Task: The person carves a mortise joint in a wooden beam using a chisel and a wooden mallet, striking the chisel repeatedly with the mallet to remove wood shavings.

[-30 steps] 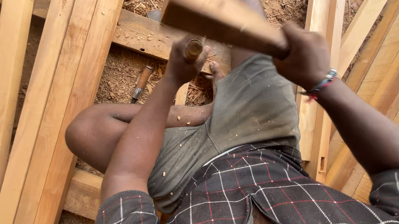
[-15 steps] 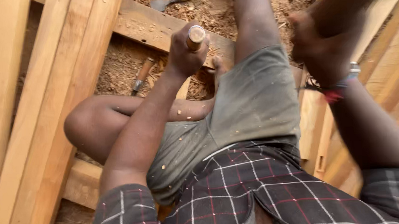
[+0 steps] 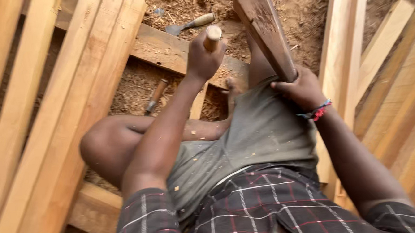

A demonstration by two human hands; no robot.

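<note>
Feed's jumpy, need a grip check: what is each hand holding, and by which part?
Left hand grips a chisel around its wooden handle; right hand holds a wooden mallet at its lower end.

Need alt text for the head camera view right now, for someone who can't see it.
Seen from above, a seated person grips a wooden-handled chisel upright in the left hand and holds a heavy wooden mallet block raised in the right hand, over a plank lying on sawdust. Two more chisels lie on the ground, with pale timber lengths at both sides.
</note>
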